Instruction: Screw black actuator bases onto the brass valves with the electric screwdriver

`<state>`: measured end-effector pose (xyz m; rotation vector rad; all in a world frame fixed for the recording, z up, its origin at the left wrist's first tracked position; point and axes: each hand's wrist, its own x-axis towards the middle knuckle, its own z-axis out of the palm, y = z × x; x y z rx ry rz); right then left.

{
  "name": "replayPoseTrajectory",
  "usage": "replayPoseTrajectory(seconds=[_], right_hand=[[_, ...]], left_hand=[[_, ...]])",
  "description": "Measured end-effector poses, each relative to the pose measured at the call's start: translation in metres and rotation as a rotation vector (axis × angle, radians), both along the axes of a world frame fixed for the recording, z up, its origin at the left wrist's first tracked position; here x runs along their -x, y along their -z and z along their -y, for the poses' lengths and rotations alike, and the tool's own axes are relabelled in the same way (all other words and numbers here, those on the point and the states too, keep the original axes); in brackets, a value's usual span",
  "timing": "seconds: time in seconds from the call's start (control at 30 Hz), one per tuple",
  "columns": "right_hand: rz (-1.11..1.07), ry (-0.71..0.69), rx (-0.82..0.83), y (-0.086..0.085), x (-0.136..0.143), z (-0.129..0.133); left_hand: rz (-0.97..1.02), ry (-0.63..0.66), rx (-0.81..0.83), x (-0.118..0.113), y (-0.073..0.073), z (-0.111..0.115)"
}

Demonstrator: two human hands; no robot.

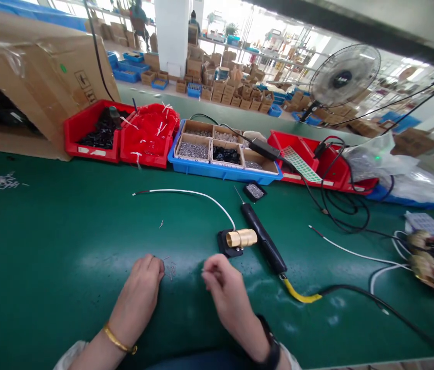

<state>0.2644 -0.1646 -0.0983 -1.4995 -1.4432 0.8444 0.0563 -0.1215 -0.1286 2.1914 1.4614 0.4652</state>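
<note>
My left hand (139, 288) rests on the green table with its fingers curled together, beside several small loose screws (171, 270). Whatever lies between those fingertips is hidden. My right hand (226, 290) is raised a little with thumb and forefinger pinched; a tiny bit shows at the tips, too small to name. Just beyond it a brass valve body (242, 238) sits on a black square base (229, 244), and a white cable (201, 193) runs from it to the left. A black electric screwdriver (265, 239) lies to its right, its thin bit pointing away.
Red bins (93, 149) and a blue tray (217, 172) of small parts line the back. A small black dish (255, 192) holds metal pieces. At right lie black cables (340, 221) and further valve assemblies (425, 257). A large cardboard box (51, 82) stands at left.
</note>
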Motion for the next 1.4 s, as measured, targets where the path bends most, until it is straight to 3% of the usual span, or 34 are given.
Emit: replayPoseTrajectory(seconds=[0.17, 0.3, 0.37, 0.47, 0.57, 0.73, 0.93, 1.4], right_hand=[[-0.237, 0.49, -0.073, 0.012, -0.068, 0.031], [-0.319, 0.623, -0.071, 0.036, -0.075, 0.017], [-0.313, 0.623, -0.07, 0.045, -0.069, 0.009], [-0.258, 0.59, -0.083, 0.051, -0.063, 0.002], [-0.14, 0.564, -0.107, 0.05, -0.061, 0.002], [0.088, 0.505, -0.178, 0.043, -0.06, 0.005], [0.159, 0.464, -0.204, 0.042, -0.062, 0.004], [0.437, 0.373, -0.377, 0.046, -0.054, 0.002]], left_hand=[[0.179, -0.037, -0.011, -0.007, -0.01, -0.013], [0.347, 0.031, 0.102, -0.05, -0.035, -0.049], [0.37, 0.108, 0.158, -0.081, -0.043, -0.067], [0.366, 0.202, 0.169, -0.12, -0.045, -0.083], [0.343, 0.262, 0.156, -0.139, -0.039, -0.087], [0.296, 0.353, 0.146, -0.135, -0.038, -0.093], [0.312, 0.267, 0.173, -0.126, -0.042, -0.102], [0.329, 0.368, 0.125, -0.155, -0.028, -0.101]])
